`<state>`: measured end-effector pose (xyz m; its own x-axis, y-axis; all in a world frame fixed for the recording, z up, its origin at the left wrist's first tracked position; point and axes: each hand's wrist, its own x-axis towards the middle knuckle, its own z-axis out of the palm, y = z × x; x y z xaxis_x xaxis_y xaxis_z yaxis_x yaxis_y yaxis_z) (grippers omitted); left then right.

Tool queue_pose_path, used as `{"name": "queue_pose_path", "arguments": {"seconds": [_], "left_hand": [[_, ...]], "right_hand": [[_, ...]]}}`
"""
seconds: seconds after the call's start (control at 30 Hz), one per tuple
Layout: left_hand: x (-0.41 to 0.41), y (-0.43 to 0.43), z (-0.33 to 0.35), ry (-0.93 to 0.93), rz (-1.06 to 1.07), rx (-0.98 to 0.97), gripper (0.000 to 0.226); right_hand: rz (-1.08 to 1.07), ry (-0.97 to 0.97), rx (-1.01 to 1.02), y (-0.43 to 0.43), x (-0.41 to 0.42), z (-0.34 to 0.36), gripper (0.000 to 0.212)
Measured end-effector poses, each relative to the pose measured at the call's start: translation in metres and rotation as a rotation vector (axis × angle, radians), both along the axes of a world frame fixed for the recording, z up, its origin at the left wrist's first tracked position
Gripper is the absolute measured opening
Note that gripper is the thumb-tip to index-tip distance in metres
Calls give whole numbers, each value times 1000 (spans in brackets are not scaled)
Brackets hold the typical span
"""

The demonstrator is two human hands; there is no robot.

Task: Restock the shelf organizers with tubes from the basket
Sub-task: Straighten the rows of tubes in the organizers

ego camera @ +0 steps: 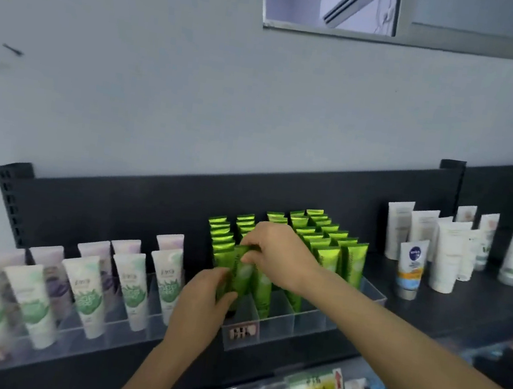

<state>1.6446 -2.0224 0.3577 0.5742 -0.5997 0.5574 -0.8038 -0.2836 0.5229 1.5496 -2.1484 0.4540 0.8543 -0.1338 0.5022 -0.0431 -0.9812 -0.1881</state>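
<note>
1. Head view, the only one: a dark shelf (458, 316) runs along a pale wall, seen from above and in front.
2. At the middle of the shelf stands a clear organizer (297, 325) with dividers. Green tubes (330, 234) stand upright in it in rows, cap down. Its front cells on the right hold nothing.
3. The right hand (277, 254) reaches in from the lower right. Its fingertips pinch the crimped top of one tube (243, 272) at the front of a left row.
4. The left hand (201, 306) comes up from below. Its fingers and thumb curl round the lower part of that tube. Whether they also grip the tube next to it cannot be told, since the hand covers them.
5. The hands hide the front of the left rows, so the count there is unclear.
6. A blurred label (242, 332) on the organizer's front wall cannot be read.
7. To the left, a second organizer (124, 336) holds pale tubes (90, 293) with green or purple print. It is cut off at the left edge.
8. To the right, white tubes (446, 257) stand loose on the shelf, with a blue-marked tube (411, 269) in front of them.
9. Below, a price tag (316, 386) and more tubes are blurred and cut off by the bottom edge.
10. Above, a window (330, 7) is cut off by the top edge.
</note>
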Motion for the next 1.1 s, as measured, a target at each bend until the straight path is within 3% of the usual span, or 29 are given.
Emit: {"name": "queue_pose_path", "arguments": {"seconds": [0.4, 0.63, 0.9, 1.1], "left_hand": [[19, -7, 1, 76, 68, -4, 41], [30, -21, 27, -77, 74, 59, 23], [35, -20, 44, -143, 111, 155, 13], [40, -16, 49, -169, 182, 216, 13]], "right_hand": [[21, 197, -127, -10, 50, -29, 16], [77, 104, -94, -32, 43, -5, 11], [-10, 375, -223, -47, 35, -2, 15], [56, 351, -185, -49, 40, -4, 26]]}}
